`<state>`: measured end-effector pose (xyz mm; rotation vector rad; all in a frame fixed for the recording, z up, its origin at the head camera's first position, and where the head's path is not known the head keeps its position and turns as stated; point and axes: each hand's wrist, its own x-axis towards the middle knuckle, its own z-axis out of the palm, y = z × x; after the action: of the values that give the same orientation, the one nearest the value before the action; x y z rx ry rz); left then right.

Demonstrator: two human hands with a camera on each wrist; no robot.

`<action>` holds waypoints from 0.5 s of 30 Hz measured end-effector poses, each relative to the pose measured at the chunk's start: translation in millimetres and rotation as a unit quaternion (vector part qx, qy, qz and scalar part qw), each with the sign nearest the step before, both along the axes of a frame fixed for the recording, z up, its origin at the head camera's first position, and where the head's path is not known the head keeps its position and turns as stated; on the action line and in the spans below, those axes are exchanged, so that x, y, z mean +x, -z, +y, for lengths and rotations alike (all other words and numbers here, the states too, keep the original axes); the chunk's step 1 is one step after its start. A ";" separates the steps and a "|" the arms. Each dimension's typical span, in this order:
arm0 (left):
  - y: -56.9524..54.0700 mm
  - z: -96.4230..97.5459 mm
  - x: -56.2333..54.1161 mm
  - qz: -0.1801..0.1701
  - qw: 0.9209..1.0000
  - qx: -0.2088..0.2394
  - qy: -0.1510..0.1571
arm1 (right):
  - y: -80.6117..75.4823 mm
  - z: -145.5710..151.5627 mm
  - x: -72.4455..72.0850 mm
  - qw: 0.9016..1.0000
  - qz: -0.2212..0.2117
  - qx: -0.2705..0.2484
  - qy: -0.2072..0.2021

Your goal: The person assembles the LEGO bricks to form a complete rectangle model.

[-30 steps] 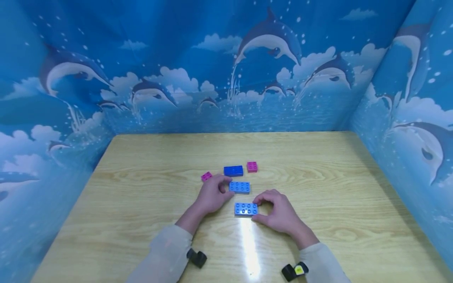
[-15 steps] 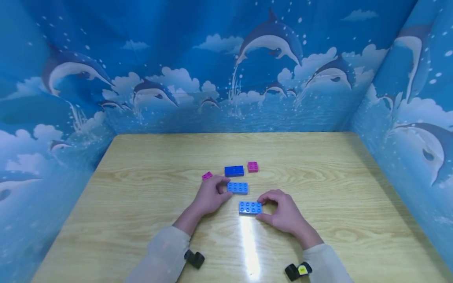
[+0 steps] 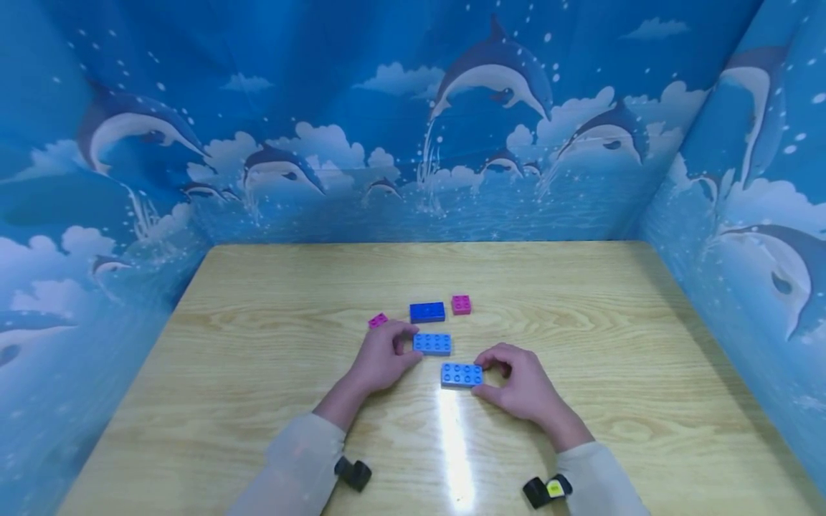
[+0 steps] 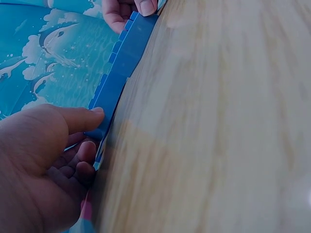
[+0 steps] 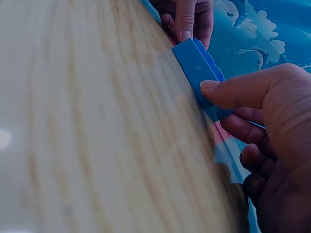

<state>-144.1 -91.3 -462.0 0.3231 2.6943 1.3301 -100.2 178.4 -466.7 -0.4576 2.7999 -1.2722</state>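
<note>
Two light blue eight-stud building bricks lie studs up on the wooden table, apart from each other. My left hand [image 3: 382, 358] pinches the left end of the farther light blue brick [image 3: 432, 345] between thumb and fingers. With thumb and forefinger, my right hand [image 3: 519, 383] grips the right end of the nearer light blue brick [image 3: 461, 375], which sits closer to me and a bit to the right. In the right wrist view the thumb presses the near side of this brick [image 5: 197, 73]. The left wrist view has the left thumb on its own brick [image 4: 111, 94].
Behind the hands lie a dark blue brick [image 3: 427, 312] and a pink four-stud brick [image 3: 461, 304]. Another pink brick [image 3: 378, 320] is just beyond the left fingers, partly hidden. A dolphin-print curtain [image 3: 413, 143] borders the table [image 3: 271, 301] at the back and sides.
My right hand has slid its light blue brick to the right and slightly away from me. The left hand's brick has shifted a little left. The other bricks stay put.
</note>
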 end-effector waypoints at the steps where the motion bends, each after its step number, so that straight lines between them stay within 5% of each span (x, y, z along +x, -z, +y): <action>1: -0.5 -0.4 0.2 0.002 1.000 -0.001 0.001 | 0.0 0.3 -0.4 1.000 -0.001 -0.001 0.002; 15: -1.6 -5.1 3.7 -0.016 1.000 -0.008 -0.021 | -1.1 8.0 -6.7 1.000 0.006 0.005 0.018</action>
<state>-140.5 -96.4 -460.4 0.2419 2.6990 1.3122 -106.9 186.4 -465.6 -0.4174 2.8359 -1.2648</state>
